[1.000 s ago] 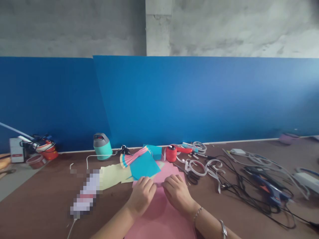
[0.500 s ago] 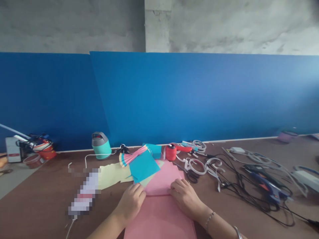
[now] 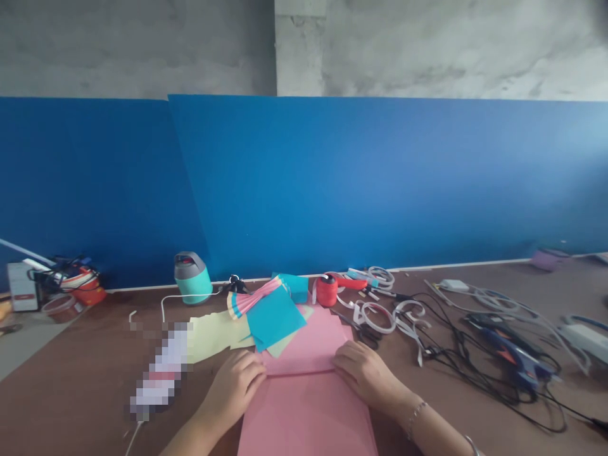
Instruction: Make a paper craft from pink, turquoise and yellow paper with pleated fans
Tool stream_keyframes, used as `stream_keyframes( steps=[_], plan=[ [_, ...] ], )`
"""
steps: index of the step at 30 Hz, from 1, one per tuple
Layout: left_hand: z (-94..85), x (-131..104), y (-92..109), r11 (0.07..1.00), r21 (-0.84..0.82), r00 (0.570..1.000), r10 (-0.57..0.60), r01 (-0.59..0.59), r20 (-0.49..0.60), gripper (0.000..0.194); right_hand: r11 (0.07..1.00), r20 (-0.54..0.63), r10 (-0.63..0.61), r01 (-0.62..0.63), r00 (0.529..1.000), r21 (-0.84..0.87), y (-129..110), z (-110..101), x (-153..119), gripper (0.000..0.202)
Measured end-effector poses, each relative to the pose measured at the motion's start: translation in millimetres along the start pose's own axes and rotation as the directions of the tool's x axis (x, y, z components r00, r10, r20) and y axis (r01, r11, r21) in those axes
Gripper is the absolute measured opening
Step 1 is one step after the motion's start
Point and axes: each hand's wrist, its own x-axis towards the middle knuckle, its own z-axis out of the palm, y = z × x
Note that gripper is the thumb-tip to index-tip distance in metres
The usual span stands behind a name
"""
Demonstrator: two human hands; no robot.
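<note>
A pink sheet of paper (image 3: 308, 415) lies in front of me, with a raised fold or edge running across it. My left hand (image 3: 236, 385) is at the left end of that edge, its curled fingers pinching the paper. At the right end my right hand (image 3: 369, 379) grips it too, fingers bent over the edge and thumb tucked out of sight. Behind the fold more pink paper (image 3: 313, 335) is spread out. Blue square sheets (image 3: 276, 320) partly cover it, and pale yellow sheets (image 3: 213, 335) lie to the left.
A pleated striped paper strip (image 3: 256, 297) rests behind the blue sheets. Beyond stand a turquoise container (image 3: 193, 282) and a red spool (image 3: 327, 291). Scissors (image 3: 368, 335), white ribbon loops (image 3: 377, 316), black cables (image 3: 465, 367) and a blue glue gun (image 3: 515, 361) occupy the right side.
Both hands have slid apart along the paper's edge, the left one to the left and the right one to the right. More of the edge shows between them.
</note>
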Motion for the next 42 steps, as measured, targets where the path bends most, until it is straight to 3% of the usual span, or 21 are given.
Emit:
stream_keyframes(
  steps=[7, 17, 28, 35, 42],
  plan=[
    [-6.6, 3.8, 5.0, 0.999, -0.02, 0.999, -0.044, 0.044, 0.015, 0.022, 0.987, -0.021, 0.076, -0.072, 0.997, 0.145, 6.0, -1.9, -2.6, 0.023],
    [-5.7, 13.3, 0.0, 0.947, -0.049, 0.946, -0.312, 0.316, 0.083, 0.025, 0.88, -0.014, 0.318, -0.29, 0.948, 0.376, 15.7, 17.8, 7.5, 0.025],
    [0.6, 17.0, -5.3, 0.893, 0.103, 0.885, -0.449, 0.439, 0.121, 0.025, 0.873, 0.013, 0.383, -0.367, 0.924, 0.321, 28.7, 30.9, 10.4, 0.027],
    [-1.0, 19.2, -3.1, 0.87, 0.223, 0.868, -0.476, 0.441, 0.141, 0.027, 0.862, 0.067, 0.452, -0.455, 0.889, 0.223, 30.5, 36.0, 14.3, 0.025],
    [-8.6, 23.8, 5.7, 0.853, 0.324, 0.861, -0.478, 0.408, 0.175, 0.023, 0.855, 0.154, 0.483, -0.502, 0.862, 0.13, 29.4, 25.9, 22.6, 0.015]
  ],
)
